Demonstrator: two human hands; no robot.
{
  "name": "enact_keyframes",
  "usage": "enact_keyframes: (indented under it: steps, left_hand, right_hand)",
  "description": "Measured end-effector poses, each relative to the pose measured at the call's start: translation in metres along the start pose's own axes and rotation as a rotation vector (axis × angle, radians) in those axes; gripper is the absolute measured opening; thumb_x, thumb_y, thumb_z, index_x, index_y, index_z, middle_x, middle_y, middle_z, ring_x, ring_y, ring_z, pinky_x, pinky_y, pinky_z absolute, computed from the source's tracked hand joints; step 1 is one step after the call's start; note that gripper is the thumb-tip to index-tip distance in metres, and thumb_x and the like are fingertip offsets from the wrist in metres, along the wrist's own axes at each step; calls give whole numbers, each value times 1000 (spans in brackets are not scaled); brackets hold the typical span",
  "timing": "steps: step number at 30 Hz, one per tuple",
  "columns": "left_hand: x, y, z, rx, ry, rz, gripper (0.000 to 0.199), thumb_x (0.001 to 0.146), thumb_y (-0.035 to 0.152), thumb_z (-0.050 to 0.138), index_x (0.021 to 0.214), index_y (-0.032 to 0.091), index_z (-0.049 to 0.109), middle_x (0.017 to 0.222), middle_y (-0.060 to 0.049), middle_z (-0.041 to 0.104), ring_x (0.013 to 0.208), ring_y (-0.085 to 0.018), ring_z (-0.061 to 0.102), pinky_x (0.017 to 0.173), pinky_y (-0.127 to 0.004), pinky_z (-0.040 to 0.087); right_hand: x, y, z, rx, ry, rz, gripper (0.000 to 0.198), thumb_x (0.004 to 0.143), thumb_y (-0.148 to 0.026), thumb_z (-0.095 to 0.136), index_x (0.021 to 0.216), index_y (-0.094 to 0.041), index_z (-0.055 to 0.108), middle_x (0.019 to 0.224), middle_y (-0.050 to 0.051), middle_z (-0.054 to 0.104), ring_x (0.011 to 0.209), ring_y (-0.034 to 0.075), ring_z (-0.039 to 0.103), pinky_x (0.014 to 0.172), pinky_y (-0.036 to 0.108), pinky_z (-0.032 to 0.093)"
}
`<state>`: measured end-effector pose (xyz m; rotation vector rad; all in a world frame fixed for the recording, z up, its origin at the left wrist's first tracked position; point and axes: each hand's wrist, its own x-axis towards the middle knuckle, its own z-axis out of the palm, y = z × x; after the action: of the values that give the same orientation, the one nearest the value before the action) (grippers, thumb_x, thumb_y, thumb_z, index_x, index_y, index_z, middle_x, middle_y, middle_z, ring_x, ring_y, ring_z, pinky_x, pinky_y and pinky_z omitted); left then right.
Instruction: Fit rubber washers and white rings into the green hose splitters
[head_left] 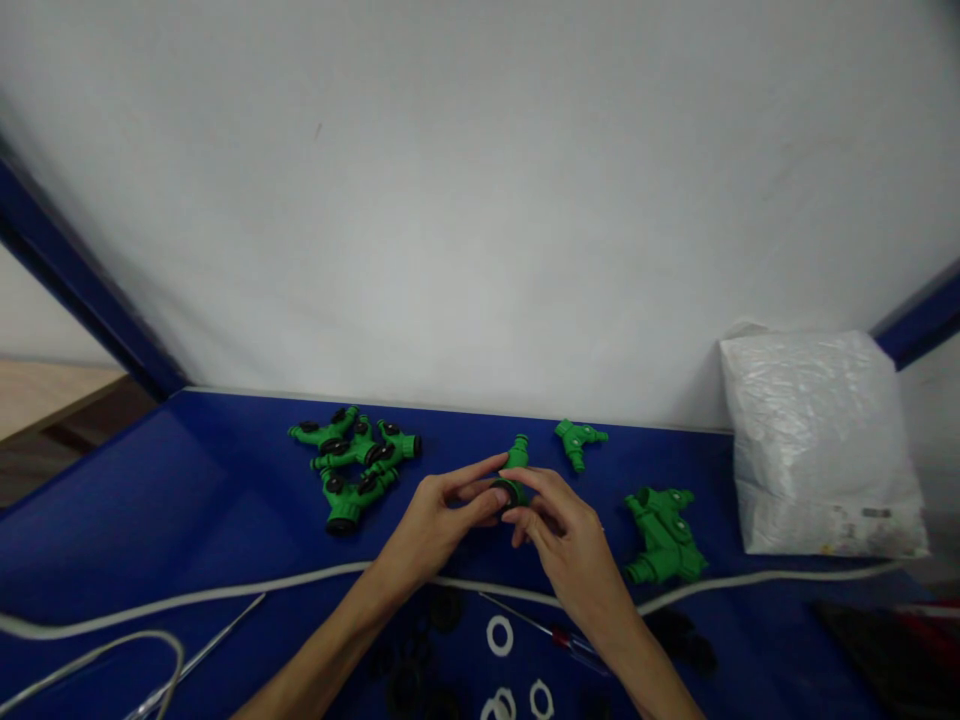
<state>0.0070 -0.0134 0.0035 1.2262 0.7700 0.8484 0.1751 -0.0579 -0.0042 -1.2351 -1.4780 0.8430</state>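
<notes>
Over the middle of the blue table, both hands hold a green hose splitter (517,455), one stem pointing away from me and a black ring at its near end. My left hand (448,508) grips it from the left, thumb against the black ring. From the right, my right hand (559,512) closes its thumb and fingers around the ring's edge. The fingers hide much of the splitter. Several finished-looking green splitters with black parts (349,460) lie to the left. One plain green splitter (579,440) sits behind my right hand, and a few more (664,535) are piled right of it.
White flat rings (499,635) and dark black rings (409,680) lie near the front. A screwdriver (570,642) is partly under my right forearm. A white cord (300,580) crosses the table; a thin metal rod (217,640) lies left. A wrapped white package (825,445) stands right, against the wall.
</notes>
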Motion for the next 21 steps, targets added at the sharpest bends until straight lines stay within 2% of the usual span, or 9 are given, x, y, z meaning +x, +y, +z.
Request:
enact_keyframes:
  steps: [5,11,21]
  left_hand:
    - [0,0,3,5,8,35,64,83,44,73,138,16,60,116,-8,76,108,-29,70,101,-42,53]
    - [-2,0,3,200,31,164,49,92,40,63,137,22,61,138,-4,64,133,-27,55,118,-39,36]
    - [-4,-3,5,222,24,181,49,95,39,58,141,23,56,141,-2,61,135,-27,53,119,-42,34]
  right_hand:
    - [0,2,3,-4,28,-24,28,90,-20,62,116,-28,68,113,3,62,66,11,62,69,29,54]
    - [-1,2,5,-10,81,-17,26,90,-23,64,115,-29,69,121,4,59,69,12,63,73,30,56]
    - [-4,-2,8,-81,113,-46,26,92,-20,61,115,-29,68,121,4,57,69,11,64,75,29,56]
